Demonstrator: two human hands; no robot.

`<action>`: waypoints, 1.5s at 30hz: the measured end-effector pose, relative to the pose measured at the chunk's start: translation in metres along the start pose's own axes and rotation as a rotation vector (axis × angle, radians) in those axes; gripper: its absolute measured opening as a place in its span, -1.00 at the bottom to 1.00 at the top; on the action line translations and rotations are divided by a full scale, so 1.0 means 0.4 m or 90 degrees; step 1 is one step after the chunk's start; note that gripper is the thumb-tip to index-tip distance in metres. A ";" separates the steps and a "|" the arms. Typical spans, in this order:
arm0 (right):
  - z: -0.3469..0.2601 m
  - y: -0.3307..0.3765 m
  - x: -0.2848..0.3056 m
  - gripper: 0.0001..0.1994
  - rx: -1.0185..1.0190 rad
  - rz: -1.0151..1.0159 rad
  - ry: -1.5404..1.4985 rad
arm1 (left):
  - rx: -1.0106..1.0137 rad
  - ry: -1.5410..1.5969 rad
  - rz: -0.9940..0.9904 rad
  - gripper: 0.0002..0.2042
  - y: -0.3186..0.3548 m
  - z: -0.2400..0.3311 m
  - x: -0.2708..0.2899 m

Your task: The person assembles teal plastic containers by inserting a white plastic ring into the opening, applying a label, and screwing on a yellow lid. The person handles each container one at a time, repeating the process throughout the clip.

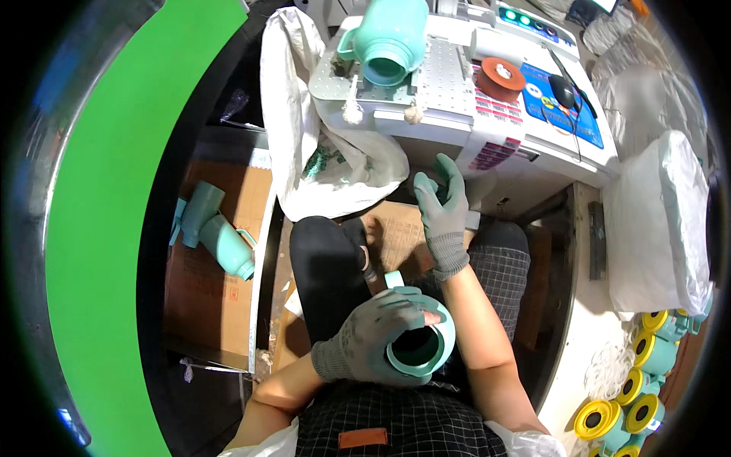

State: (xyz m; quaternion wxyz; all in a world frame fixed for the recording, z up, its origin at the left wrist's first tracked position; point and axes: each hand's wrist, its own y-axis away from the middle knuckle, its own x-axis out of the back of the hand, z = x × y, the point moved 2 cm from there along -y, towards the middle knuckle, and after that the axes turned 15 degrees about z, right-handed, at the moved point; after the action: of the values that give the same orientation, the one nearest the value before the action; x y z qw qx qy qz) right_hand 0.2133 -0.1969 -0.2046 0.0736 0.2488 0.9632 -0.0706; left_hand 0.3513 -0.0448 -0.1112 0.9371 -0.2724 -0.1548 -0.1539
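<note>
Over my lap, my left hand [373, 339] in a grey-green glove is wrapped round a teal plastic jug [445, 346]. The jug's round mouth faces up and its inside looks dark; part of its handle shows beyond my fingers. Farther forward, my right hand [444, 213], gloved the same way, is raised in front of the white machine [426, 126] with thumb and fingers apart and nothing visible in them. A second teal jug [392, 38] lies on the machine's perforated top, its mouth toward me.
Teal jug parts [217, 232] lie in a cardboard box [205, 305] at left, beside a green belt [99, 228]. A white sack [335, 175] hangs by the machine, which carries an orange tape roll [500, 79] and mouse [562, 91]. At right are white rings [609, 369] and yellow-rimmed jugs [598, 420].
</note>
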 end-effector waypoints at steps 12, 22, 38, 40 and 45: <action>-0.200 0.241 0.920 -0.89 0.229 0.451 0.380 | 0.057 0.052 -0.210 -0.23 -0.144 -0.063 -0.236; -0.301 0.182 1.505 -0.82 0.047 0.558 1.253 | 0.050 0.044 -0.262 -0.23 -0.175 -0.042 -0.287; -0.231 0.230 0.574 -0.64 -0.209 -0.013 -0.012 | -0.322 -0.202 -0.165 -0.51 -0.112 0.004 -0.267; -0.281 0.264 0.556 -0.70 0.003 0.038 0.051 | -0.277 -0.197 -0.102 -0.61 -0.102 -0.014 -0.244; -0.274 0.275 0.519 -0.60 0.498 -0.149 0.394 | -0.263 -0.165 -0.076 -0.68 -0.112 -0.009 -0.245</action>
State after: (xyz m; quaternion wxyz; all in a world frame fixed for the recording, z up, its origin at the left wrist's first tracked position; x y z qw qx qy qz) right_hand 0.0759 0.0147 -0.1451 -0.3218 0.1576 0.8629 -0.3565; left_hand 0.2468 -0.0631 -0.1300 0.8232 -0.4657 -0.2547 -0.2014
